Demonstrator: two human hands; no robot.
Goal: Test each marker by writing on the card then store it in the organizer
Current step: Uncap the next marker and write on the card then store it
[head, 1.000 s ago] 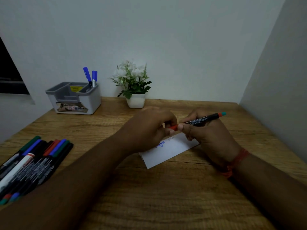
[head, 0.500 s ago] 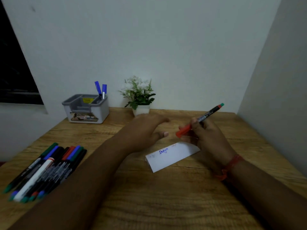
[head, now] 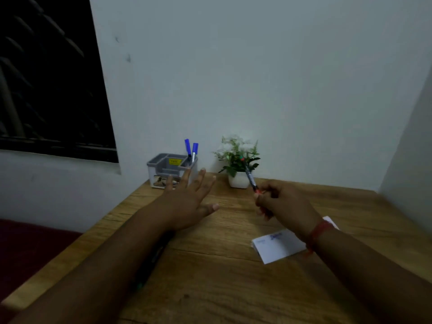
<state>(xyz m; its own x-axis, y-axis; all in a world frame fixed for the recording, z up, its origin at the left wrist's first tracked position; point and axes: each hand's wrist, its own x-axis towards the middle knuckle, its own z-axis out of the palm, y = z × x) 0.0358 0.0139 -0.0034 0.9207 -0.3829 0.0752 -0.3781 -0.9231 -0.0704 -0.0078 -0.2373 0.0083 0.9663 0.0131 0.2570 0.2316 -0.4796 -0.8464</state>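
Wooden desk [head: 210,277] in white-walled corner, dark window [head: 51,73] left; left hand [head: 187,202] spread; right hand [head: 282,204] gripping marker [head: 247,171].

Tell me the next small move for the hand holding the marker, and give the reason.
Probably carry the black marker with the red cap leftward to the grey plastic organizer and drop it in beside the two blue-capped markers. The right hand grips it lifted off the white card, which already bears writing, and the left hand is open, fingers spread toward the organizer.
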